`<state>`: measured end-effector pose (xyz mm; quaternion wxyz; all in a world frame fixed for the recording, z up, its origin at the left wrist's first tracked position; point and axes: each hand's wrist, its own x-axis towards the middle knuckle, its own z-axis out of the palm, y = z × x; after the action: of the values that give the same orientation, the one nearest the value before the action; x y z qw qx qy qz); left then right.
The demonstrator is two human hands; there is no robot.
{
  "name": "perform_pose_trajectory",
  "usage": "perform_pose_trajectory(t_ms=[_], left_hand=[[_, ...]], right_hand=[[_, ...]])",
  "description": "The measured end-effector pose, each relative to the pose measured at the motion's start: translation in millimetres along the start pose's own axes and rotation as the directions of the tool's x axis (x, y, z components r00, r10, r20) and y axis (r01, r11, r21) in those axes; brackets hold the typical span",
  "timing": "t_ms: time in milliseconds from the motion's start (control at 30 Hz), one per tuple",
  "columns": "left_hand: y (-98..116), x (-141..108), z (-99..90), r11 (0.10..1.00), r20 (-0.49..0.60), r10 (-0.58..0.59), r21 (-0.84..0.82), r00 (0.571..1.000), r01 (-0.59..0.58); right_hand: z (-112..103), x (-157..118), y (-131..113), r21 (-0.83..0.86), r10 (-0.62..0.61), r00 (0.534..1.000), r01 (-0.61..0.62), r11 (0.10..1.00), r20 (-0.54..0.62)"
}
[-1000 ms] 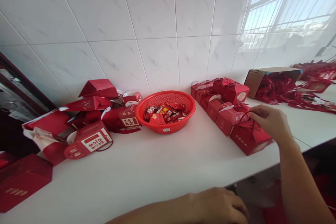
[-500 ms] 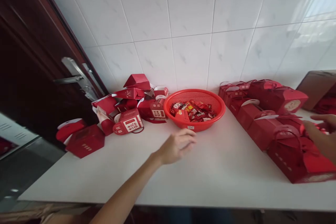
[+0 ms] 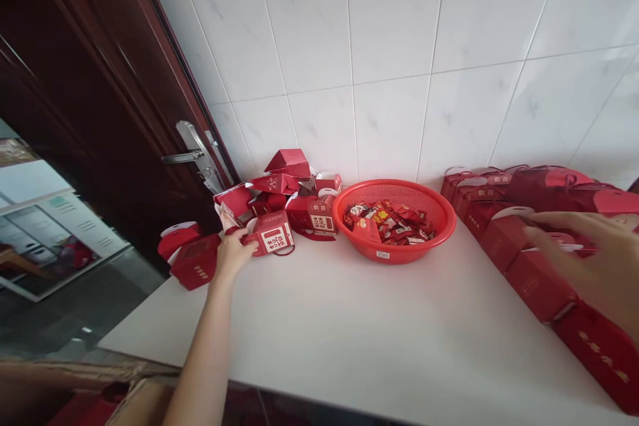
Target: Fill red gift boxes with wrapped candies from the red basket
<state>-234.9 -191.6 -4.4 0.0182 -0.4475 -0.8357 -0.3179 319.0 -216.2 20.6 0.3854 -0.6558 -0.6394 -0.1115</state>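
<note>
My left hand point(image 3: 234, 254) has its fingers closed on the end flap of a small red candy box point(image 3: 273, 233) lying on its side, with white-and-gold characters on it. Another red box point(image 3: 197, 263) stands just left of that hand. Blurred by motion at the right edge, my right hand point(image 3: 589, 263) hangs over a row of red boxes point(image 3: 536, 279), fingers stretched apart and holding nothing. Between the hands sits a red plastic basket point(image 3: 394, 254), with wrapped candies point(image 3: 392, 221) inside.
A heap of unfolded and partly folded red boxes point(image 3: 287, 166) leans near the tiled wall point(image 3: 319, 33). The white table point(image 3: 349, 333) runs along that wall. At left is a dark door point(image 3: 124, 113) with a metal handle; an opened cardboard carton point(image 3: 144, 403) is below the table edge.
My left hand has moved left from in front of the basket to the candy box. The view has turned left, and my right hand shows more, over the row of boxes.
</note>
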Motion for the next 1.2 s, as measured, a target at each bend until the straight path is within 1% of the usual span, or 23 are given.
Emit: perform_pose_trajectory(t_ms=[67, 133, 233, 300, 367, 433, 467, 500, 533, 567, 600, 667, 700, 733, 800, 833, 867, 933, 1000, 1067, 1200], left_hand=[[-0.3, -3.9, 6.1, 1.000, 0.026, -0.015, 0.013, 1.000, 0.015], [1.6, -8.0, 9.7, 1.000, 0.036, -0.022, -0.019, 0.999, 0.023], [4.7, -13.7, 7.9, 0.990, 0.050, -0.024, -0.136, 0.998, 0.030], [7.4, -18.7, 0.8, 0.970, 0.037, 0.004, -0.243, 0.999, 0.005], [12.6, -26.2, -11.2, 0.937, 0.013, 0.067, -0.345, 0.998, -0.058], [22.8, -37.0, -27.0, 0.885, -0.007, 0.194, -0.429, 0.981, -0.178], [30.3, -43.9, -35.4, 0.849, -0.011, 0.288, -0.460, 0.958, -0.260], [39.4, -51.6, -43.4, 0.800, -0.021, 0.401, -0.480, 0.916, -0.361], [49.9, -60.0, -50.5, 0.738, -0.024, 0.521, -0.490, 0.853, -0.464], [61.5, -69.1, -56.2, 0.667, -0.022, 0.631, -0.496, 0.776, -0.556], [73.9, -78.6, -60.0, 0.586, -0.005, 0.732, -0.507, 0.682, -0.633], [98.9, -98.4, -61.3, 0.409, 0.018, 0.881, -0.532, 0.473, -0.742], [110.7, -108.2, -58.9, 0.325, 0.036, 0.931, -0.528, 0.362, -0.785], [121.5, -117.9, -54.6, 0.233, 0.024, 0.966, -0.505, 0.257, -0.831], [138.9, -136.2, -42.1, 0.087, 0.017, 0.996, -0.405, 0.088, -0.910], [145.3, -144.5, -34.7, 0.030, 0.007, 1.000, -0.338, 0.030, -0.940], [150.3, -152.0, -27.0, -0.016, 0.002, 1.000, -0.278, -0.018, -0.960], [156.5, -164.3, -12.0, -0.088, 0.005, 0.996, -0.197, -0.091, -0.976], [159.6, -172.9, 0.7, -0.127, 0.037, 0.990, -0.168, -0.135, -0.978], [161.2, -178.5, 10.4, -0.134, 0.082, 0.986, -0.163, -0.148, -0.978], [164.6, -182.9, 19.5, -0.099, 0.175, 0.975, -0.201, -0.135, -0.975]], right_hand=[[10.0, -0.2, -35.0, 0.193, -0.097, 0.995, 0.092, 0.977, 0.017], [24.3, -4.2, -56.8, 0.325, -0.223, 0.969, 0.177, 0.929, 0.108], [45.6, -12.1, -70.8, 0.435, -0.368, 0.911, 0.260, 0.862, 0.185], [55.6, -15.4, -74.6, 0.483, -0.413, 0.883, 0.267, 0.834, 0.224], [61.1, -16.0, -78.3, 0.530, -0.428, 0.862, 0.238, 0.814, 0.271], [63.0, -14.2, -83.5, 0.571, -0.421, 0.853, 0.188, 0.799, 0.308], [63.0, -12.6, -86.9, 0.590, -0.411, 0.854, 0.159, 0.791, 0.320], [62.5, -10.5, -90.7, 0.612, -0.398, 0.857, 0.129, 0.780, 0.328], [61.6, -8.2, -95.0, 0.636, -0.385, 0.861, 0.098, 0.766, 0.331], [60.4, -5.7, -99.6, 0.662, -0.373, 0.867, 0.069, 0.747, 0.331], [58.8, -3.0, -104.5, 0.690, -0.365, 0.872, 0.043, 0.722, 0.327], [55.2, 2.3, -114.4, 0.749, -0.360, 0.884, 0.017, 0.663, 0.298], [53.3, 4.6, -119.2, 0.773, -0.365, 0.888, 0.017, 0.634, 0.280], [51.7, 6.6, -123.8, 0.791, -0.372, 0.891, 0.025, 0.612, 0.259], [50.0, 9.2, -131.6, 0.790, -0.401, 0.881, 0.053, 0.611, 0.251], [50.2, 9.6, -134.7, 0.778, -0.425, 0.866, 0.069, 0.625, 0.264], [51.2, 9.5, -137.1, 0.762, -0.452, 0.845, 0.085, 0.642, 0.287], [55.1, 7.9, -140.0, 0.726, -0.496, 0.797, 0.109, 0.679, 0.344], [60.4, 5.6, -140.5, 0.682, -0.516, 0.752, 0.123, 0.721, 0.410], [65.3, 3.9, -139.2, 0.633, -0.521, 0.707, 0.135, 0.762, 0.477], [69.5, 3.8, -134.8, 0.550, -0.547, 0.620, 0.213, 0.807, 0.563]])
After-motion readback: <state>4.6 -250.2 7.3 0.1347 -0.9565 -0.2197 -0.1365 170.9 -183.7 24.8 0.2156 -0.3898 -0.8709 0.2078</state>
